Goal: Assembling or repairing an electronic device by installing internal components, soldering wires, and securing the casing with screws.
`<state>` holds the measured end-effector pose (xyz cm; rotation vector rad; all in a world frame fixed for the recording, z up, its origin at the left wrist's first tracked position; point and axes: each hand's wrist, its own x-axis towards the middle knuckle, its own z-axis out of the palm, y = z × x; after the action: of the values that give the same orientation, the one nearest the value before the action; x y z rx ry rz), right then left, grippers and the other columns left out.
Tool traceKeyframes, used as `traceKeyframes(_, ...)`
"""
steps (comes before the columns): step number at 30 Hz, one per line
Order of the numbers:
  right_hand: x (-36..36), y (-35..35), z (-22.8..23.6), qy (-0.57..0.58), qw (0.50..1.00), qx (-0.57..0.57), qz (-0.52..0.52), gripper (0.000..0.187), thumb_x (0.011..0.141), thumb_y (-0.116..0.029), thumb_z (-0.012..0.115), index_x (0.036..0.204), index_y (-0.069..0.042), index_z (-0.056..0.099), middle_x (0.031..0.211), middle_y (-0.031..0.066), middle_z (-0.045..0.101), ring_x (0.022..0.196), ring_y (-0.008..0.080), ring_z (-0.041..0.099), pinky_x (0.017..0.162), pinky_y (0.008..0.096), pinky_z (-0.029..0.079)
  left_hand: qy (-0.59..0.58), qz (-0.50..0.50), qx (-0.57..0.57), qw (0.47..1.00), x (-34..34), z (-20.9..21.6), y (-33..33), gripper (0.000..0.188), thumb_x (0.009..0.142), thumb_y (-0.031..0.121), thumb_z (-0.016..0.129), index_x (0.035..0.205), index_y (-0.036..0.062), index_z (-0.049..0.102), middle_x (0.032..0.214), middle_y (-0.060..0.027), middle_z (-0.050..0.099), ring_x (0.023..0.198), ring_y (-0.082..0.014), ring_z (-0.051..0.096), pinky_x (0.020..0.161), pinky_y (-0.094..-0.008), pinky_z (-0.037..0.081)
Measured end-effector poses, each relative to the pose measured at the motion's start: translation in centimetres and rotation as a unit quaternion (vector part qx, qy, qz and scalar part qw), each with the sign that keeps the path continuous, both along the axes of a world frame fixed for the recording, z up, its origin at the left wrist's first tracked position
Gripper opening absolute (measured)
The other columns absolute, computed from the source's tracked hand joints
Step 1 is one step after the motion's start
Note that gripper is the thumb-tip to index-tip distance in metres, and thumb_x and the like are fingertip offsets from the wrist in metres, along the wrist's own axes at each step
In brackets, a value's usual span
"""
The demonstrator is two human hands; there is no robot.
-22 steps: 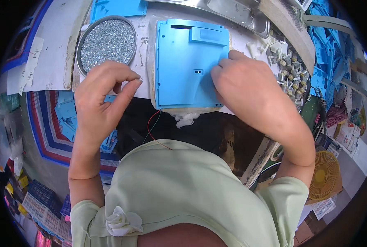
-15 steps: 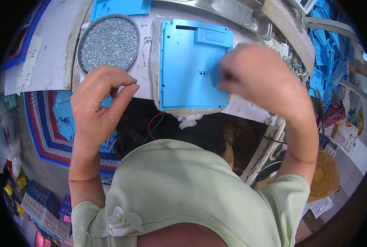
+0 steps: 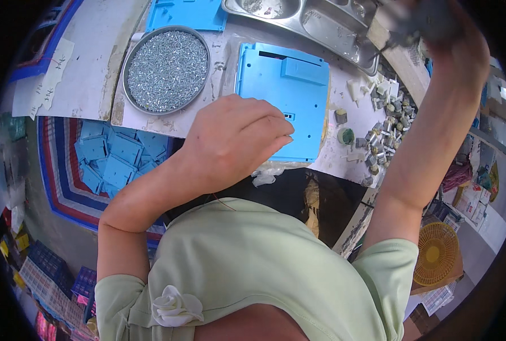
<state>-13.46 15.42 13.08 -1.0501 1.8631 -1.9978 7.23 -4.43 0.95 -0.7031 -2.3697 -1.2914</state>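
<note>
My left hand (image 3: pixel 239 142) hangs over the lower left part of a flat, light-blue plastic panel (image 3: pixel 293 94), its fingers drawn close to the thumb; I cannot tell whether the tips meet or pinch anything. The panel lies on the pale, stained tabletop (image 3: pixel 333 163) in front of me, with crumpled clear plastic (image 3: pixel 265 174) showing at its near edge. My right hand (image 3: pixel 463 28) is up at the far right, well apart from the panel, beside a dark, blurred object (image 3: pixel 437 21); the blur hides whether the fingers are closed on it.

Left of the panel sits a round grey bowl (image 3: pixel 161 113) full of small silver screws (image 3: pixel 168 71). Beyond it is a shiny metal tray with compartments (image 3: pixel 302 17). To the right lie loose grey-and-tan small parts (image 3: pixel 386 129) and white plastic pieces (image 3: pixel 382 88).
</note>
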Motion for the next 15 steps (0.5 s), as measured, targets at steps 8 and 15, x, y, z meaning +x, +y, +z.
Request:
traceKeyframes(8, 11.9, 1.6, -2.5, -0.046, 0.996, -0.056, 0.059, 0.045, 0.095, -0.035, 0.064, 0.130, -0.007, 0.055, 0.081, 0.0018, 0.061, 0.070, 0.0150, 0.059, 0.069, 0.0320, 0.049, -0.001, -0.034, 0.007, 0.999, -0.6, -0.6, 1.2, 0.022, 0.077, 0.006, 0.082, 0.095, 0.0061, 0.069, 0.090, -0.0072, 0.070, 0.079, -0.0254, 0.067, 0.066, -0.0362, 0.050)
traceKeyframes(15, 14.7, 1.3, -3.8, -0.030, 0.994, -0.094, 0.051, 0.038, 0.098, -0.033, 0.064, 0.130, -0.017, 0.049, 0.069, -0.0042, 0.055, 0.056, 0.0108, 0.052, 0.059, 0.0302, 0.045, -0.001, -0.049, 0.002, 0.999, -0.7, -0.6, 1.4, 0.023, 0.075, 0.006, 0.082, 0.093, 0.0066, 0.068, 0.088, -0.0064, 0.069, 0.077, -0.0251, 0.067, 0.066, -0.0364, 0.050)
